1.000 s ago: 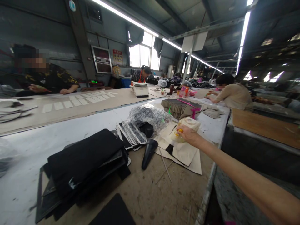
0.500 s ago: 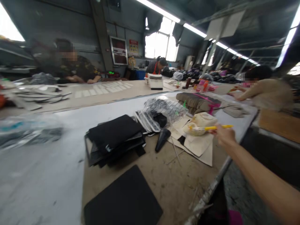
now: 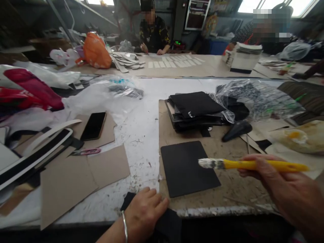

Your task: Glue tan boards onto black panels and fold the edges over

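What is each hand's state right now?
Left hand: open, resting on a black piece.
Right hand: closed, holding a yellow brush.

Long worktable [image 3: 144, 111], white top, scuffed and stained; near edge chipped metal. Second table [image 3: 210, 69] beyond its far edge, surfaced in brown board. Back wall [image 3: 222, 22] dull grey, carrying a framed board [image 3: 196, 13]. Bright windows [image 3: 301, 4] at upper right, daylight coming through. Something blue [image 3: 215, 47] against the wall, possibly a crate; too blurred to tell.
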Demonstrator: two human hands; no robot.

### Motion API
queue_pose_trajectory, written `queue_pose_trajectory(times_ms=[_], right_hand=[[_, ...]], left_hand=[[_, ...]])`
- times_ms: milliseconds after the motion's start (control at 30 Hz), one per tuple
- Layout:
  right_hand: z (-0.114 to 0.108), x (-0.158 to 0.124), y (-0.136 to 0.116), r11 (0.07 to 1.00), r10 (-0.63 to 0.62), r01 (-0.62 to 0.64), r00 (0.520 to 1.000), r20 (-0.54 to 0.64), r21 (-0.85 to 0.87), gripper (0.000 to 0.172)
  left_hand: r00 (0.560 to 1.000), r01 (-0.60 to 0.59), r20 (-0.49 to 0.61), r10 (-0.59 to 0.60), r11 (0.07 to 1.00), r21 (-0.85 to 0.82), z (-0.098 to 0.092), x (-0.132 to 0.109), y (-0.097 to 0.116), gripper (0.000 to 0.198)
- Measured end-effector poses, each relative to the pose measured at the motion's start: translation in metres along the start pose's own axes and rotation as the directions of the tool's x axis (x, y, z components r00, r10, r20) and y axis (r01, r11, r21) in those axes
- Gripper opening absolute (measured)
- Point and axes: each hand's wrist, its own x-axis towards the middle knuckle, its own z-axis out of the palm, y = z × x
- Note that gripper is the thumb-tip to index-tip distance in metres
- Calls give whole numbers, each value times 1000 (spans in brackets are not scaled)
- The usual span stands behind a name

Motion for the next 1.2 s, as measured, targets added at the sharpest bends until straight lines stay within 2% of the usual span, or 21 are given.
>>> queue_pose_trajectory(times_ms=[67,133,233,467,600,800,1000,1133,1200], right_hand=[[38,0,-25,1000,-3,3,998,59,11,26],[72,2,-40,999,-29,23,991,127,45,29],[101,6,-43,997,-41,32,988,151,64,30],[107,9,-45,999,-16,13,996,83,40,31],[119,15,-52,999,-39,36,996,75,40,30],[136,21,-43,997,-72,67,991,111,47,28],[134,20,-43,999,-41,41,985,167,7,29],[136,25,-45,995,-93,96,987,128,-14,26],[135,20,-45,992,-117,123,983,144,-33,24]], left_hand=[[995,-11,-104,12,1000,10,12,1,5,22],[983,32,-180,-29,999,12,24,5,7,25],[974,100,-202,-99,995,-5,35,12,3,26],[993,54,-102,-51,998,28,33,12,-21,23],[989,31,-144,-28,999,19,33,9,-27,23],[981,45,-183,-57,996,-72,32,7,-28,27],[975,46,-213,-65,995,-92,32,8,-30,29],[975,47,-212,-63,996,-78,31,8,-28,29],[973,45,-224,-59,997,-65,31,8,-27,28]])
